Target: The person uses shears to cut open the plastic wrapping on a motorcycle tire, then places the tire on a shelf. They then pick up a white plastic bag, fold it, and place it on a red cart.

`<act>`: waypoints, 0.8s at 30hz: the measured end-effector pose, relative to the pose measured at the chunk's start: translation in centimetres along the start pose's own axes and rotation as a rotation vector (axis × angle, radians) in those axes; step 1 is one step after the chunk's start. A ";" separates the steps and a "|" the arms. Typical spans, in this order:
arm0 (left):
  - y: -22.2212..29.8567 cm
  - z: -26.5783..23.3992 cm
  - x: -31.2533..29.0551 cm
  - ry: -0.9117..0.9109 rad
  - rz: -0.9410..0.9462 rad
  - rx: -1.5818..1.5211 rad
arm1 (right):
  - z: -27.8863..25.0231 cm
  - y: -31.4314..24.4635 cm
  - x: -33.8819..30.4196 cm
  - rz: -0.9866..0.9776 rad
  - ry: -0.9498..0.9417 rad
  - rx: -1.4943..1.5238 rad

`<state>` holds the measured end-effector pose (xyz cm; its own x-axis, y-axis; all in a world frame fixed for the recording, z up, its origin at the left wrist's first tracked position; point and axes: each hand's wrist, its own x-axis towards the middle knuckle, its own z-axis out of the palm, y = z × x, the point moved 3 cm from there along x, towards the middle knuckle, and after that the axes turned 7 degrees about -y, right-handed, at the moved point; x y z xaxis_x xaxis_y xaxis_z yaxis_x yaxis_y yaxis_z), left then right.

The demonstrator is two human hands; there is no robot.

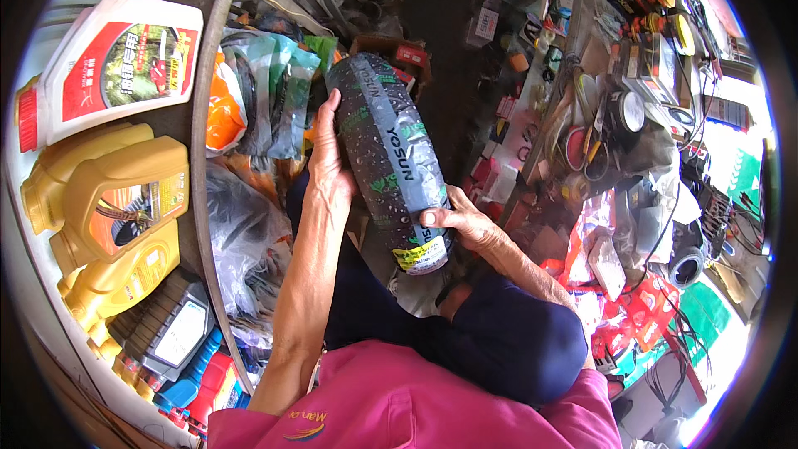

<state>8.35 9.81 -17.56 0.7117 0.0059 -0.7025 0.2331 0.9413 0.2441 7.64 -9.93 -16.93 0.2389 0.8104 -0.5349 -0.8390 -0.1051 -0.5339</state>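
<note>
A cluttered counter point(584, 12) runs along the right, crowded with packets, tins and cables. The person's pink shirt point(399, 403) fills the lower edge, above it dark blue trousers point(519, 337). Centred between the forearms is a long, rounded dark package point(378, 170) in printed film, tilted with its top toward the left and held up over the lap. To the left are a white-and-red jug point(62, 75), then smaller yellow jugs point(170, 170), beside a clear plastic bag point(233, 237). Both hands hold the package: the left hand point(330, 158) lies along its left side, the right hand point(467, 220) grips its lower right, thumb across the film. Near that thumb, a yellow label point(418, 254) marks the lower end.
</note>
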 end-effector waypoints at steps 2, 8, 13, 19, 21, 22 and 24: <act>0.5 -1.8 1.2 0.000 0.005 0.018 | 0.2 0.2 1.1 0.026 0.011 0.023; -0.1 -3.0 1.5 0.087 0.035 -0.035 | 2.0 -2.8 1.5 0.011 0.202 -0.431; -1.4 1.9 0.8 -0.024 0.021 -0.194 | 1.9 -6.9 -2.7 -0.048 0.367 -0.599; -0.3 17.3 -4.4 -0.248 0.088 -0.070 | 2.6 -14.6 -12.1 -0.474 0.443 -0.638; -0.6 23.5 -8.7 -0.483 0.128 -0.090 | 3.4 -15.8 -15.3 -0.753 0.510 -0.750; -1.0 25.3 -9.4 -0.489 0.138 -0.037 | 4.3 -16.3 -17.0 -0.896 0.551 -0.796; -0.9 28.4 -10.6 -0.588 0.134 0.105 | 2.6 -17.3 -18.2 -0.686 0.511 -0.584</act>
<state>19.43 -0.72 8.69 0.9789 -0.0939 -0.1816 0.1594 0.9067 0.3905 16.54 -21.40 3.72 0.8692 0.4749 -0.1373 -0.1091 -0.0868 -0.9902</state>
